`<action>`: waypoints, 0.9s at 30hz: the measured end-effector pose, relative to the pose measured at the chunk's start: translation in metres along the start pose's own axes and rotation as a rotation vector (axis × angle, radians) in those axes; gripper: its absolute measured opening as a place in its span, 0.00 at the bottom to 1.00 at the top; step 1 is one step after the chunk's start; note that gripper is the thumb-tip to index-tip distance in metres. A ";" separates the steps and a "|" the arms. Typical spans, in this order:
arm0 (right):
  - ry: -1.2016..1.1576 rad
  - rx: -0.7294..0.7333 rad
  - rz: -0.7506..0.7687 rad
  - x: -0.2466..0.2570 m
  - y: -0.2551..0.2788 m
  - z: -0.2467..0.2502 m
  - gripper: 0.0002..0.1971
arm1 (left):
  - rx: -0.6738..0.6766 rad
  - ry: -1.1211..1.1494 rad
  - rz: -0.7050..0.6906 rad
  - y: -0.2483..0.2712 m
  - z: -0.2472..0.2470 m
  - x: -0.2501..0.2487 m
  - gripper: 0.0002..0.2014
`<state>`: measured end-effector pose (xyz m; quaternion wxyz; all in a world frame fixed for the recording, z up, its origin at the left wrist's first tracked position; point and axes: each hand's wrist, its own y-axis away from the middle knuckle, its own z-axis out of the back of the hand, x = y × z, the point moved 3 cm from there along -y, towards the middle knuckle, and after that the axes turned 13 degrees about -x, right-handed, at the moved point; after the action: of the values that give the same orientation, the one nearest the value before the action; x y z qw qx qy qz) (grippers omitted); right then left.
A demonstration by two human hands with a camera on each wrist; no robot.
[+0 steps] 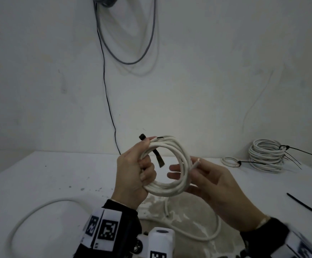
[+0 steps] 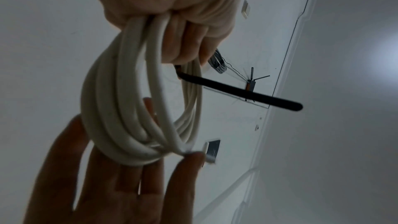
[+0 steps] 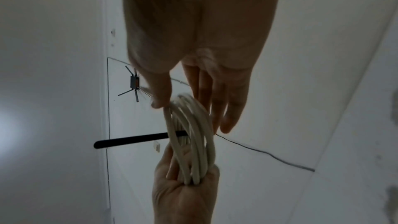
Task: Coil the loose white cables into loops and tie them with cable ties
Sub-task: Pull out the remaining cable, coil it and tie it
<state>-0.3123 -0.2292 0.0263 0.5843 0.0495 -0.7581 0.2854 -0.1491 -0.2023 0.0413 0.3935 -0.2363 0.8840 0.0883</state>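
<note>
A white cable coil (image 1: 170,189) of several loops is held up above the table. My left hand (image 1: 133,175) grips its left side in a fist. A black cable tie (image 1: 159,159) is trapped under those fingers, its tail pointing into the loop and its head sticking out by the thumb. My right hand (image 1: 211,179) is at the coil's right side, fingers straight behind the loops and thumb pinching the cable's free end against them. The left wrist view shows the coil (image 2: 112,108) and the tie (image 2: 237,91). In the right wrist view the tie (image 3: 133,140) juts left of the coil (image 3: 193,134).
Tied white coils (image 1: 265,155) are stacked at the table's back right, with a small tied coil (image 1: 230,162) beside them. A loose black cable tie (image 1: 306,205) lies at the right edge. Loose white cables (image 1: 30,215) curve over the near table (image 1: 58,174). Grey cable (image 1: 129,60) hangs on the wall.
</note>
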 end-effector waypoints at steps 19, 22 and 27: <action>-0.363 -0.042 -0.496 -0.001 -0.010 -0.015 0.15 | 0.013 -0.106 0.018 0.000 0.000 0.004 0.11; -0.326 -0.058 -0.551 0.004 -0.010 -0.016 0.10 | 0.018 -0.144 -0.009 0.003 -0.001 0.003 0.11; -0.234 -0.123 -0.629 0.010 -0.010 -0.018 0.05 | 0.034 -0.163 -0.011 0.006 -0.004 0.005 0.11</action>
<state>-0.2956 -0.2261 0.0421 0.5548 0.2782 -0.7832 0.0373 -0.1575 -0.1998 0.0400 0.4686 -0.2264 0.8491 0.0901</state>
